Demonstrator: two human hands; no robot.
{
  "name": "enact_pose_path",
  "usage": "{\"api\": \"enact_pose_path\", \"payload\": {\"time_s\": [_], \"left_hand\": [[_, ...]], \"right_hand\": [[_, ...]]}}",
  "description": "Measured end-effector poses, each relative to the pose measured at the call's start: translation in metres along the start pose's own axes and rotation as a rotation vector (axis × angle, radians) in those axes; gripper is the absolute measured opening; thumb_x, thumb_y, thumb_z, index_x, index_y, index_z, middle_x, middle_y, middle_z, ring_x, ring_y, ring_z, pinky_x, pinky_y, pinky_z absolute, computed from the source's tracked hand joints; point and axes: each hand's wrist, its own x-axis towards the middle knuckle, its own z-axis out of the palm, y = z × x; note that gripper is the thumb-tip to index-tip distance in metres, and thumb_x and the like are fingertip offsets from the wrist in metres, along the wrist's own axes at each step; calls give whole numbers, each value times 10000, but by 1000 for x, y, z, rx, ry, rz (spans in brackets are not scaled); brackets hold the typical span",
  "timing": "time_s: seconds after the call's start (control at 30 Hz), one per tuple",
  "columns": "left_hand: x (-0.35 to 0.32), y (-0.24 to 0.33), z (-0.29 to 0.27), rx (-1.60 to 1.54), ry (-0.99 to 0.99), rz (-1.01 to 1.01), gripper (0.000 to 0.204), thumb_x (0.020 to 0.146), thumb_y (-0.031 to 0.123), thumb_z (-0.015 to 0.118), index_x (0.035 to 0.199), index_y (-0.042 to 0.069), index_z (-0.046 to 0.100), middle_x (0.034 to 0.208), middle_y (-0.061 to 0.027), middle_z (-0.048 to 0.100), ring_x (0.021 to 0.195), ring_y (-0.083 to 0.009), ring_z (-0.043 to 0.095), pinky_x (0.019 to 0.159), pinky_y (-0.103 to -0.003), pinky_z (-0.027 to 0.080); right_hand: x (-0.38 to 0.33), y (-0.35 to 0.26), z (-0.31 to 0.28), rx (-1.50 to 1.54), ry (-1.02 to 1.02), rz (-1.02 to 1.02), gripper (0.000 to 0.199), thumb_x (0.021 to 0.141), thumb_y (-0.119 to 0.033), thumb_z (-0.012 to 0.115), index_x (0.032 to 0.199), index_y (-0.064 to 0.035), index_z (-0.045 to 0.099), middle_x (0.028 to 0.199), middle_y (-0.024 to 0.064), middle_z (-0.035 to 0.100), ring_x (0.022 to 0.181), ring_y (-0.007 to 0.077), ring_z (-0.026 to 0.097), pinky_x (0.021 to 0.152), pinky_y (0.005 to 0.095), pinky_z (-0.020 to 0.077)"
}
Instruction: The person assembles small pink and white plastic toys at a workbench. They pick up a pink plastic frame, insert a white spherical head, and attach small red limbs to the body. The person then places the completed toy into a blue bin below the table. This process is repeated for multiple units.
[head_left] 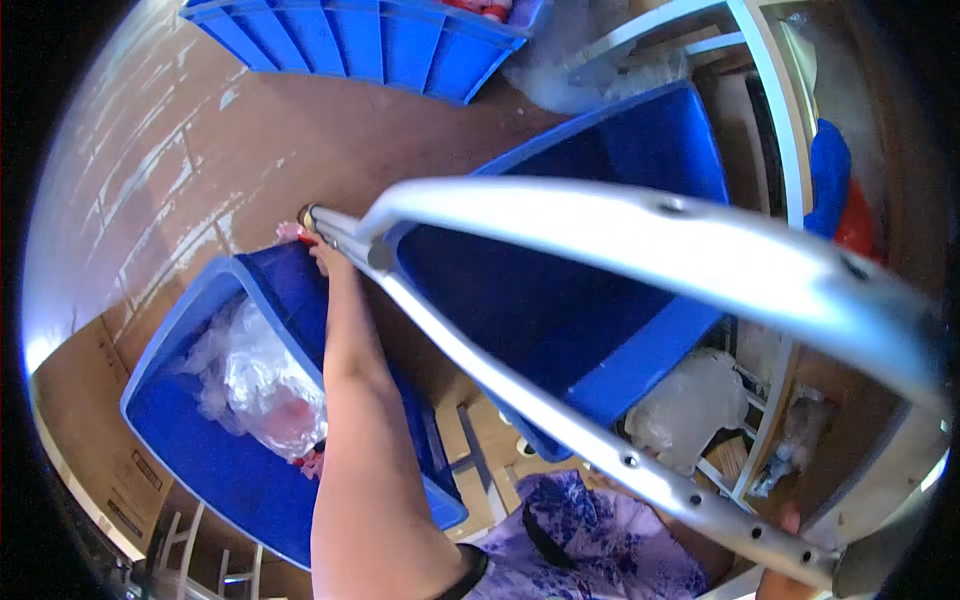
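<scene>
A silver metal crutch (560,405) slants across my view. Its two tubes, one dotted with holes, meet in a narrow end at the upper left. Beside that end my left hand (325,257) has its fingers curled round a small pink and red piece (293,232), whose kind I cannot make out. At the lower right my right hand (787,555) grips the tube with the holes; only its thumb and part of the palm show. Under my left arm stands a blue bin (180,400) with a clear plastic bag (255,370) and red bits in it.
Another blue bin (640,345) stands beneath the crutch. A ribbed blue crate (330,40) with red items sits at the far side. To the right are a white metal frame (775,90) and a whitish plastic bag (690,405). A cardboard box (100,430) is at the left.
</scene>
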Motion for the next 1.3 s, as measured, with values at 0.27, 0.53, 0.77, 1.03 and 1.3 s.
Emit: {"api": "enact_pose_path", "payload": {"time_s": [0.27,0.53,0.77,1.03,1.3], "left_hand": [[36,-33,20,41,29,21,498,882,404,531,1268,102,439,1062,-178,611,967,-358,636,811,-478,510],[41,-18,14,455,122,158,374,925,316,483,1204,68,481,1162,-152,584,974,-335,642,738,-456,539],[41,-27,-27,646,-203,246,491,948,323,398,1400,147,321,1366,-264,408,1216,-381,492,964,-504,417],[-36,-60,52,204,-30,-39,430,961,336,351,1242,23,440,1144,-193,611,1035,-343,619,898,-441,472],[-182,-107,81,-306,-27,275,116,812,118,518,788,5,530,804,-183,599,739,-361,579,698,-469,457]], "right_hand": [[30,-34,9,-7,-4,-74,382,861,-104,669,1189,71,579,1100,138,667,1036,173,603,907,325,452],[29,-36,16,-12,-5,-82,353,861,-91,660,1171,64,595,1099,140,667,1021,178,610,906,329,453],[30,-30,17,12,-11,-79,328,860,-80,652,1154,58,610,1099,141,667,1007,183,616,905,332,453],[32,-26,18,-7,-28,-96,301,859,-68,643,1136,51,626,1098,143,668,992,188,622,904,335,454],[26,-29,9,23,-59,-165,277,859,-55,634,1117,44,642,1098,145,668,977,193,629,903,339,454]]}}
